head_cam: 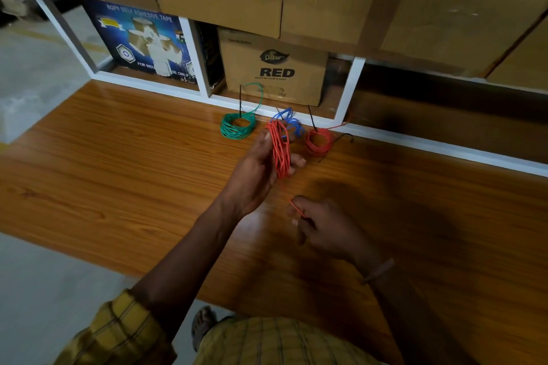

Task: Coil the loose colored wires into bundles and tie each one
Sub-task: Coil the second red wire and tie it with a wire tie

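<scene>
Orange wire coil (pixel 280 151) held upright in left hand (pixel 261 169), fingers curled round it, long axis running away from the body, raised above the wooden tabletop (pixel 118 157). Free tail of orange wire (pixel 295 207) pinched in right hand (pixel 323 225), just below and nearer the body than the coil. Slack between the two apparently short, though too thin to trace. Green bundle (pixel 237 127) and red bundle (pixel 318 141) lying tied beyond; blue wire (pixel 292 121) between them, loose. Final wraps pending.
</scene>
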A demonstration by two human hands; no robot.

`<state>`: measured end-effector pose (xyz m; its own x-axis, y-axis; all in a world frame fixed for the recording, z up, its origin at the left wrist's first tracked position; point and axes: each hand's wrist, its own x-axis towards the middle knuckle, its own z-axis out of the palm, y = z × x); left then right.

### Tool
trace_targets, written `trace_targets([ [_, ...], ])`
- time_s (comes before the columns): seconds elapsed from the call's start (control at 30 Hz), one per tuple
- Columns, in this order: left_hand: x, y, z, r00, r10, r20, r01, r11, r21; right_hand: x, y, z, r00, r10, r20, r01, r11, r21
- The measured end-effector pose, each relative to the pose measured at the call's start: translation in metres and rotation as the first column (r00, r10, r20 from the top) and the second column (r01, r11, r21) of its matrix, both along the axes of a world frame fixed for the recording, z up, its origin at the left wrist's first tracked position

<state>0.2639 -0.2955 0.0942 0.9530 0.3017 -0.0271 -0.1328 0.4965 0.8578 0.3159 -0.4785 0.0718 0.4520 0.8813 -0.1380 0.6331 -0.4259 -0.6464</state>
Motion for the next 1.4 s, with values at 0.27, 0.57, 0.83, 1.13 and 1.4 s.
trace_targets([
  [0.27, -0.006, 0.010, -0.019, 0.990, 0.125, -0.059, -0.045, 0.698, 0.714, 0.004, -0.013, 0.047, 0.959, -0.027, -0.281, 0.040, 0.998, 0.038],
  [0.57, -0.032, 0.024, -0.025, 0.918, -0.134, -0.372, 0.378, 0.572, 0.727, 0.055, -0.032, 0.081, 0.962, -0.097, -0.255, 0.165, 0.952, 0.259],
  [0.83, -0.046, 0.002, 0.004, 0.823, -0.505, -0.261, 0.567, 0.757, 0.325, 0.086, -0.003, 0.055, 0.951, -0.229, -0.208, 0.300, 0.842, 0.448],
  [1.13, -0.037, 0.003, 0.024, 0.863, -0.490, 0.124, 0.495, 0.869, -0.013, 0.050, 0.015, -0.029, 0.917, -0.271, -0.291, 0.345, 0.906, 0.244],
  [1.4, -0.010, 0.024, 0.017, 0.994, -0.103, 0.030, 0.104, 0.994, -0.026, -0.010, 0.010, -0.007, 0.942, -0.120, -0.315, 0.184, 0.966, 0.182],
])
